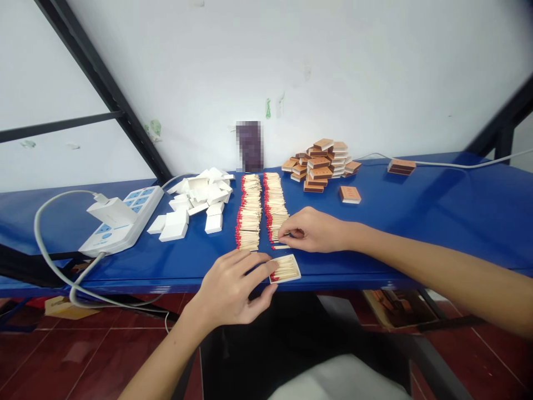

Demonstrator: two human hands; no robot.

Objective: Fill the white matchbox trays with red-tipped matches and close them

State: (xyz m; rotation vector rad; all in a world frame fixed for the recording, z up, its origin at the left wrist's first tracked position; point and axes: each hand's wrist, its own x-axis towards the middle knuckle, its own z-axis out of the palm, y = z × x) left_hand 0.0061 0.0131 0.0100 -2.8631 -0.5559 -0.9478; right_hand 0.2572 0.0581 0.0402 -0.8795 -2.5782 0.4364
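A small white matchbox tray (296, 271) filled with red-tipped matches lies at the front edge of the blue table. My left hand (233, 286) grips its left end between thumb and fingers. Beyond it, matches are laid in two long rows, a left row (250, 211) and a right row (275, 200), red heads to the left. My right hand (314, 230) is closed in a pinch on matches at the near end of the right row; its fingertips partly cover them. One loose match (281, 247) lies just below those fingertips.
White empty trays (204, 191) are heaped at the left, beside a power strip (125, 222) with a plugged-in charger and cable. Orange-brown matchbox sleeves (320, 166) are piled at the back right. Single boxes (350, 194) lie nearby. A pixelated dark object (250, 147) stands against the wall.
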